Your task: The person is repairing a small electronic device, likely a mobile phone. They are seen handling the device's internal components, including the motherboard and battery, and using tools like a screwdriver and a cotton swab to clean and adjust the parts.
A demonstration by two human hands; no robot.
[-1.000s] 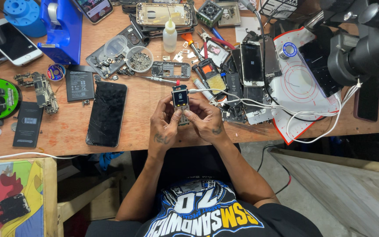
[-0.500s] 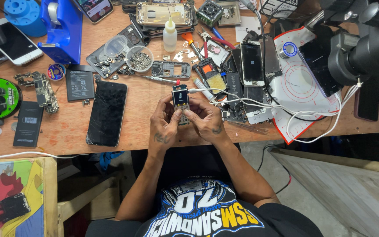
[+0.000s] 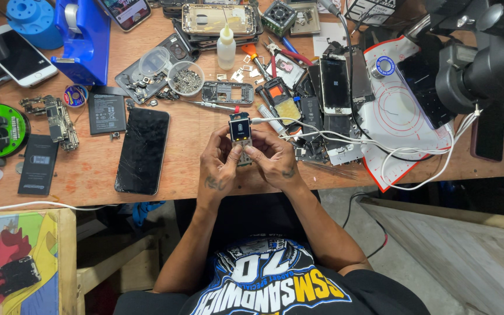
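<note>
My left hand [image 3: 220,165] and my right hand [image 3: 272,158] meet above the near edge of a wooden workbench [image 3: 97,175]. Together they pinch a small dark module with a lit screen [image 3: 240,129] and a pale strip [image 3: 244,155] hanging below it. A white cable [image 3: 345,140] runs from the module's right side across the bench. Both thumbs press on the strip under the screen.
A black phone with a cracked screen [image 3: 142,150] lies left of my hands. A flat battery [image 3: 107,112], a bowl of screws [image 3: 186,77], a glue bottle [image 3: 226,48], a blue tape dispenser [image 3: 84,38], several opened phones [image 3: 335,84] and a microscope [image 3: 479,64] crowd the bench.
</note>
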